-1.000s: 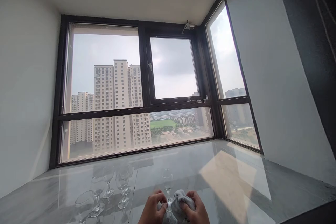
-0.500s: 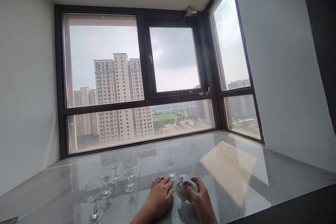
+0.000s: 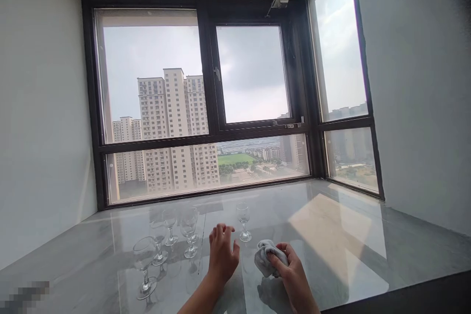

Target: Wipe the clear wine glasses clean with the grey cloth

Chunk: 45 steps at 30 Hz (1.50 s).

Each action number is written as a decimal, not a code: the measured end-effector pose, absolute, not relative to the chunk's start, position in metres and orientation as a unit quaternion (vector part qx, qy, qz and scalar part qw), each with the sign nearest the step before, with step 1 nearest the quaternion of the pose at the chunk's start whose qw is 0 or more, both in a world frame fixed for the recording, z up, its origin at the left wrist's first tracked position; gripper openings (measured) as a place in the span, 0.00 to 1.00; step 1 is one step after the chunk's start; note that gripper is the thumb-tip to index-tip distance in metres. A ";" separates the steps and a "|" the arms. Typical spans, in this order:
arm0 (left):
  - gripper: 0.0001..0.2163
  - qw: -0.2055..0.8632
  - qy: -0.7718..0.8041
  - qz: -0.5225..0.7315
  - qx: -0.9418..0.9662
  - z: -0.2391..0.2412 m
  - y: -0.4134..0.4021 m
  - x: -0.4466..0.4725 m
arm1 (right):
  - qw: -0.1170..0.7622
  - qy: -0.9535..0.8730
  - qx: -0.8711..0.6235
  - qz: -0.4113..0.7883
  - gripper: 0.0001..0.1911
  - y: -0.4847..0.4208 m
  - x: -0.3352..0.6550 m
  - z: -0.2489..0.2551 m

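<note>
My right hand grips a bunched grey-white cloth, held just above the glossy sill. My left hand is empty, its fingers curved and apart, raised over the sill. Beyond it and slightly to its right, a small stemmed glass stands upright, apart from both hands. Off to the left several more stemmed glasses stand upright in a loose group; the nearest glass is the largest in view, and another glass stands closest to my left hand. Some of them overlap, so their edges are hard to separate.
The glossy grey tiled sill reflects light, with a bright sunlit patch on the right. Dark window frames rise behind it. A pale wall closes off the left side. A blurred dark patch lies at the lower left corner.
My left hand has lifted and moved away from the base of the small glass. My right hand has shifted slightly right with the cloth. The whole view has tilted a little.
</note>
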<state>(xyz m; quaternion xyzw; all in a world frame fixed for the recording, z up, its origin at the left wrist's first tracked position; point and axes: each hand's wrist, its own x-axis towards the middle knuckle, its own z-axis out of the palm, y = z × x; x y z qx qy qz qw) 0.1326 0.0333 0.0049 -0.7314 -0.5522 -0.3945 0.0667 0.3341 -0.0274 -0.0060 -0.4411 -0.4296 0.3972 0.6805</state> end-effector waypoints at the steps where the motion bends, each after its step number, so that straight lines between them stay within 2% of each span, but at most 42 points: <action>1: 0.14 0.115 -0.550 -0.448 -0.695 0.008 0.033 0.126 | 0.674 -0.430 -0.444 0.404 0.23 -0.028 0.334 -0.006; 4: 0.12 0.222 -0.545 -0.573 -0.570 0.016 0.035 0.106 | 0.663 -0.433 -0.448 0.416 0.23 -0.029 0.334 -0.008; 7: 0.19 0.234 -0.580 -0.632 -0.458 0.022 0.041 0.091 | 0.674 -0.430 -0.447 0.402 0.23 -0.028 0.333 -0.012; 13: 0.35 0.079 -0.709 -0.638 -0.290 0.014 0.065 0.070 | 0.669 -0.449 -0.440 0.397 0.22 -0.024 0.336 -0.016; 17: 0.36 -0.055 -0.764 -0.593 -0.249 -0.001 0.081 0.059 | 0.672 -0.451 -0.430 0.399 0.21 -0.022 0.336 -0.016; 20: 0.30 -0.082 -0.757 -0.585 -0.280 -0.009 0.087 0.054 | 0.674 -0.451 -0.430 0.397 0.21 -0.022 0.336 -0.016; 29: 0.17 -0.062 -0.734 -0.590 -0.332 -0.006 0.079 0.061 | 0.665 -0.453 -0.446 0.391 0.22 -0.023 0.336 -0.013; 34: 0.19 -0.002 -0.510 -0.652 -0.561 -0.001 0.060 0.090 | 0.675 -0.463 -0.447 0.359 0.22 -0.013 0.336 -0.025; 38: 0.22 0.000 -0.412 -0.558 -0.721 -0.004 0.046 0.115 | 0.685 -0.474 -0.451 0.320 0.20 -0.011 0.334 -0.030; 45: 0.17 0.030 -0.395 -0.401 -0.826 -0.003 0.035 0.132 | 0.728 -0.479 -0.439 0.217 0.22 -0.029 0.318 -0.022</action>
